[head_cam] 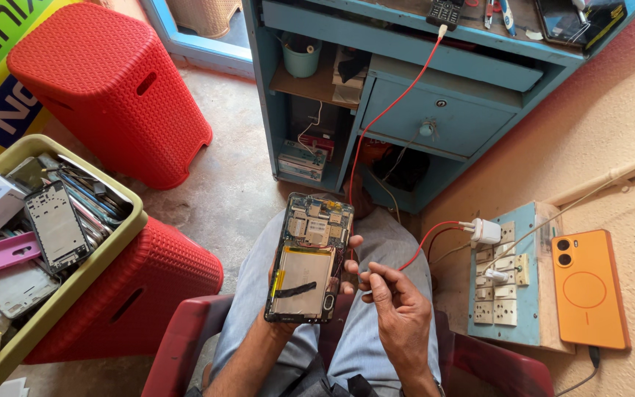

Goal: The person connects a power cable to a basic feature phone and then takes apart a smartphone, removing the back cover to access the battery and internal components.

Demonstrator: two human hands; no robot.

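Note:
My left hand (282, 294) holds an opened smartphone (307, 257) over my lap, back cover off, with the circuit board at its top and the battery in its middle showing. My right hand (397, 301) sits just right of the phone, fingers pinched on a thin white-tipped cable end (367, 273) near the phone's lower right edge. A red cable (424, 242) runs from that hand up to a white charger (485, 231) plugged into a switchboard (505, 276).
A tray of phone parts (45, 235) rests on a red plastic stool (148, 279) at left; another red stool (112, 88) stands behind. A blue wooden desk (435, 110) is ahead. An orange phone (588, 288) lies beside the switchboard at right.

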